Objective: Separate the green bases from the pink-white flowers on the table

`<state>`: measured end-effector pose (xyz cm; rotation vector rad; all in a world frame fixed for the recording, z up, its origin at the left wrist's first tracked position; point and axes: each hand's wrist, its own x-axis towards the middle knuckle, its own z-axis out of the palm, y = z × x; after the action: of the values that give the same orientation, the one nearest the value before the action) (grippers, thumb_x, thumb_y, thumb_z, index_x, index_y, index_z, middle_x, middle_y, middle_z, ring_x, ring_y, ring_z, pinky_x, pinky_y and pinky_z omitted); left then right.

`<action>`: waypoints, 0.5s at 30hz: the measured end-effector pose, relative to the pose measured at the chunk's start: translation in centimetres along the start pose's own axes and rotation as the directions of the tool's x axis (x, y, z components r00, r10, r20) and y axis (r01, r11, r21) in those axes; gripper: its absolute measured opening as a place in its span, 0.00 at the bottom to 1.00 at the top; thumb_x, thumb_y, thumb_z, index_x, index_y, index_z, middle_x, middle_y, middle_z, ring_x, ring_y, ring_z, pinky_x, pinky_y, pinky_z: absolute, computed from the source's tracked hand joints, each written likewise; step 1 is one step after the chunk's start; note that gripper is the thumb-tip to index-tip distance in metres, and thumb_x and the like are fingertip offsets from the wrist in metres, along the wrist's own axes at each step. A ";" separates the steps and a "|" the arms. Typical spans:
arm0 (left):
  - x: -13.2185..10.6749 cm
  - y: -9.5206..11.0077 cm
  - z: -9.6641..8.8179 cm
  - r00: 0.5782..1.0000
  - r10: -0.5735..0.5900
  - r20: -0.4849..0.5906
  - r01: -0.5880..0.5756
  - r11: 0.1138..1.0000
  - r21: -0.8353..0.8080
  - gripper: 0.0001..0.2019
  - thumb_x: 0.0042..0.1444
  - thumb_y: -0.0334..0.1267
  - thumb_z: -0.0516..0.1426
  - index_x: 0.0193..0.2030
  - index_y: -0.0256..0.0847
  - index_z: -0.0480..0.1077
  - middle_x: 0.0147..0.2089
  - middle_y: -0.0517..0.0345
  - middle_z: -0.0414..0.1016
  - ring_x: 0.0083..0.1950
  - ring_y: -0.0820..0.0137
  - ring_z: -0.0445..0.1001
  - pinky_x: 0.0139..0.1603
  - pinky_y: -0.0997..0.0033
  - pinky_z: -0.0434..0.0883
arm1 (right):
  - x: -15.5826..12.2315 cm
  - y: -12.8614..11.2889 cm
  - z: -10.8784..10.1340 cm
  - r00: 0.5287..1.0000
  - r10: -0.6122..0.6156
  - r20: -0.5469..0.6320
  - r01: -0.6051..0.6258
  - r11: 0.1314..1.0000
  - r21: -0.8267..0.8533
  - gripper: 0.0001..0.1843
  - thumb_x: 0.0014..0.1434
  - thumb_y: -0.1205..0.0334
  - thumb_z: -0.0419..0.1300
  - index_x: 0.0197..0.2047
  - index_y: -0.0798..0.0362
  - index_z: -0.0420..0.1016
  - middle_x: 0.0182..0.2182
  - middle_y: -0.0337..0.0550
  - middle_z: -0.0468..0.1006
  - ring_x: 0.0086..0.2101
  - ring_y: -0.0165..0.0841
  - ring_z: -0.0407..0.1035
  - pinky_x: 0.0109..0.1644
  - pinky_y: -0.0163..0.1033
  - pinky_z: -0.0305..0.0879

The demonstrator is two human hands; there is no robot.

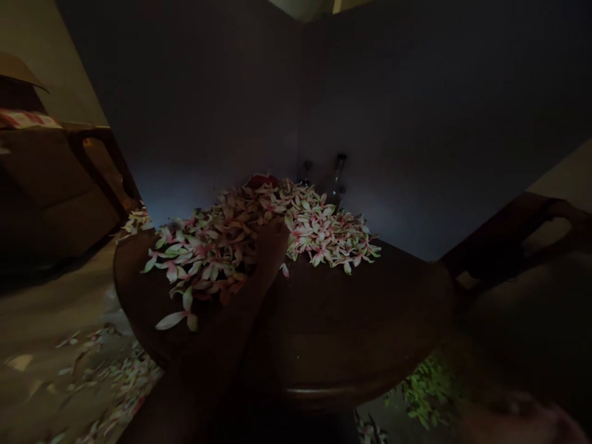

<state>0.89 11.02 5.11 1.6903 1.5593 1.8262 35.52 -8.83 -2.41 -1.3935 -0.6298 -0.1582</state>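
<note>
A heap of pink-and-white flowers [240, 240] lies across the back half of a round dark wooden table [351, 320]. My left hand [272, 242] reaches in from the lower left and rests at the middle of the heap, touching the flowers. The light is too dim to make out its fingers. A blurred shape at the bottom right corner looks like my right hand [527, 419], low beside the table and away from the flowers. Its fingers do not show.
A glass bottle [337, 179] and a red object [261, 180] stand behind the heap near the wall corner. Fallen flowers [124, 376] litter the floor at left, green leaves [425, 388] lie at right. A wooden chair [509, 240] stands right, a sofa [46, 185] left.
</note>
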 end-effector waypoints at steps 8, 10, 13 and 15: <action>-0.5 0.6 0.0 0.999 -0.018 0.043 0.021 0.997 -0.075 0.09 0.61 0.34 0.52 0.41 0.40 0.73 0.42 0.54 0.80 0.46 0.66 0.77 0.48 0.68 0.72 | 0.4 -15.7 14.6 0.954 -0.230 0.192 0.052 0.758 0.650 0.05 0.58 0.57 0.60 0.37 0.47 0.72 0.23 0.33 0.64 0.22 0.29 0.58 0.24 0.38 0.53; -0.7 0.6 0.0 0.998 0.007 0.064 -0.001 0.996 -0.093 0.10 0.63 0.36 0.51 0.43 0.40 0.74 0.43 0.53 0.80 0.46 0.66 0.78 0.48 0.67 0.72 | -1.3 -16.9 18.1 0.816 -0.372 0.443 0.034 0.795 0.606 0.08 0.62 0.54 0.58 0.41 0.49 0.71 0.26 0.34 0.68 0.25 0.29 0.61 0.28 0.37 0.57; -0.8 0.8 0.1 0.997 0.028 0.065 -0.021 0.994 -0.107 0.11 0.64 0.37 0.52 0.45 0.40 0.75 0.44 0.53 0.80 0.47 0.66 0.78 0.50 0.67 0.72 | -4.3 -15.2 22.4 0.554 -0.497 0.668 0.150 0.849 0.507 0.12 0.66 0.51 0.54 0.43 0.49 0.72 0.30 0.37 0.71 0.30 0.31 0.65 0.36 0.38 0.60; -0.9 1.0 0.3 0.996 0.021 0.089 -0.008 0.989 -0.149 0.10 0.63 0.37 0.53 0.44 0.40 0.75 0.45 0.53 0.81 0.47 0.67 0.78 0.50 0.68 0.73 | -6.2 -12.8 24.3 0.422 -0.503 0.754 0.198 0.863 0.465 0.14 0.68 0.49 0.52 0.41 0.50 0.71 0.30 0.37 0.71 0.31 0.32 0.65 0.37 0.39 0.60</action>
<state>1.89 10.12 5.25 1.6953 1.3441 1.7970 16.71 10.04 6.63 -0.9197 -1.7509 0.3433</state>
